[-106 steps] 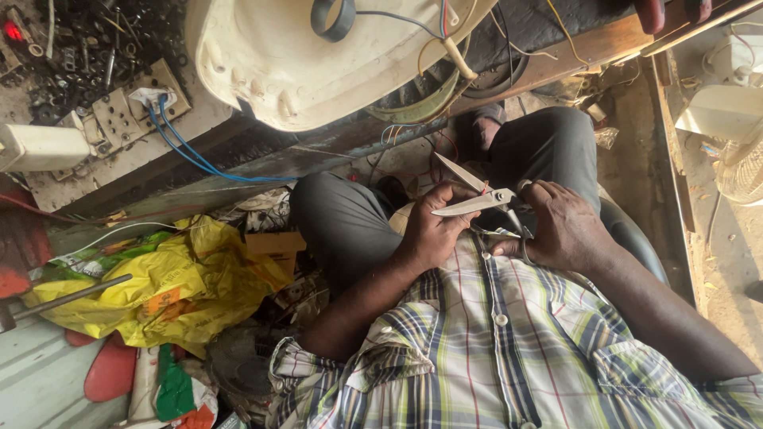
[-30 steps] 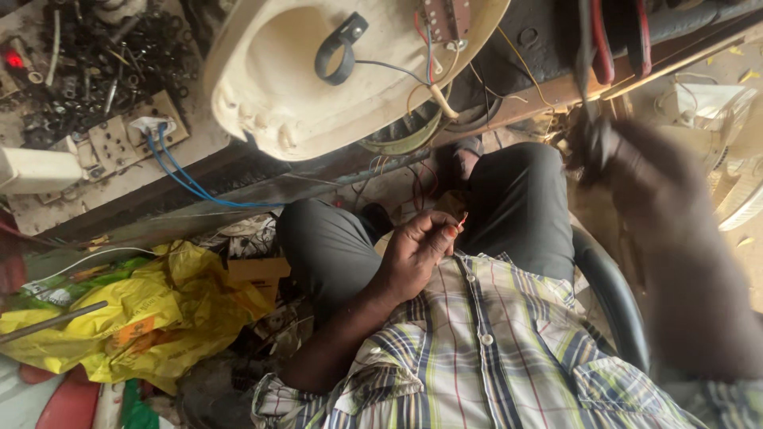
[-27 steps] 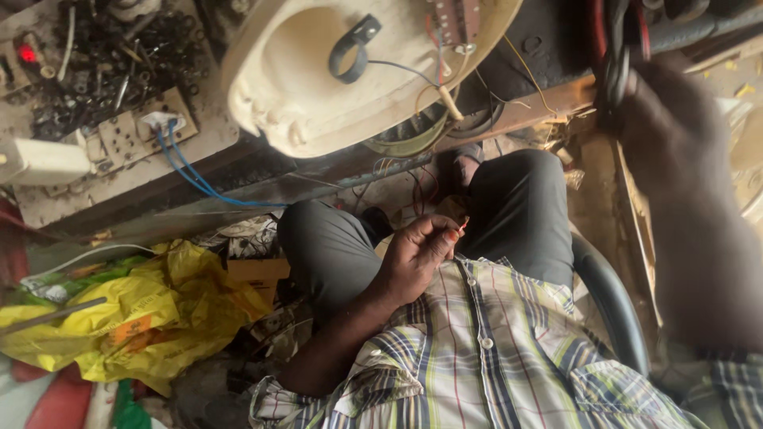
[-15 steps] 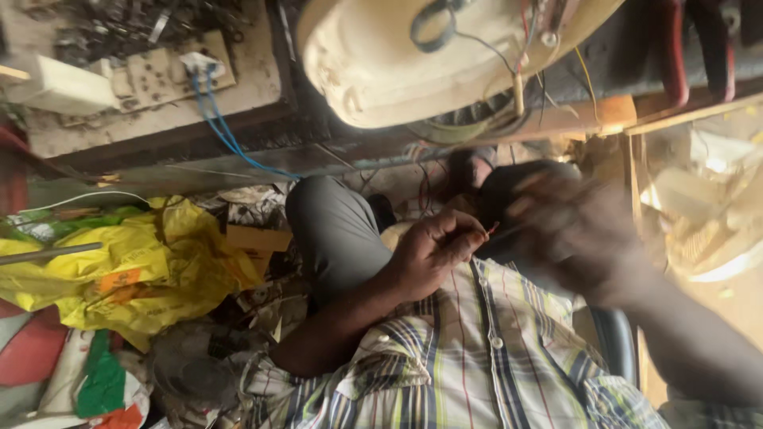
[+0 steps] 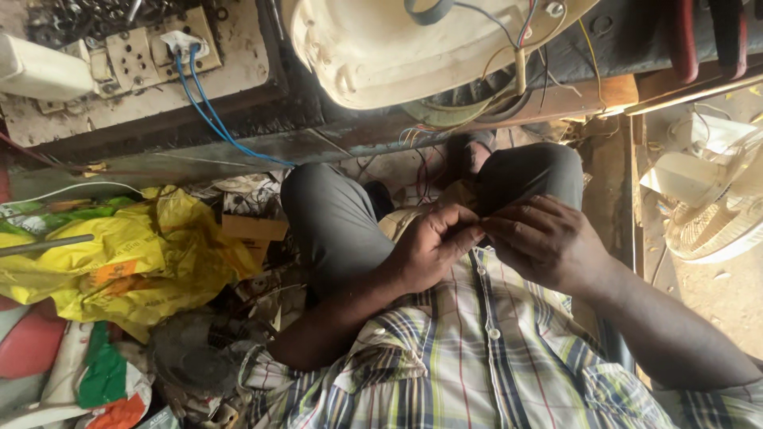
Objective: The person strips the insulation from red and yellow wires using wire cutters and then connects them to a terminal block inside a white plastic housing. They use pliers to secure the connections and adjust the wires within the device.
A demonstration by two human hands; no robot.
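I sit with grey trousers (image 5: 334,222) and a checked shirt below me. My left hand (image 5: 429,248) and my right hand (image 5: 550,242) meet over my lap, fingertips pinched together on a small piece (image 5: 482,230) that is too small to identify. Thin red and coloured wires (image 5: 421,155) hang between my knees. Above them a cream fan housing (image 5: 381,48) lies on the wooden bench (image 5: 588,95), with wires running out of it.
A switchboard (image 5: 151,52) with a blue cable (image 5: 214,119) sits at the top left. A yellow plastic bag (image 5: 119,254) and a dusty motor part (image 5: 191,365) lie on my left. A white fan (image 5: 715,206) stands on my right. Red tool handles (image 5: 683,32) hang at the top right.
My right hand came down from the bench at the upper right and joined my left hand over my lap. The cutters seen earlier in my hands are gone from view.
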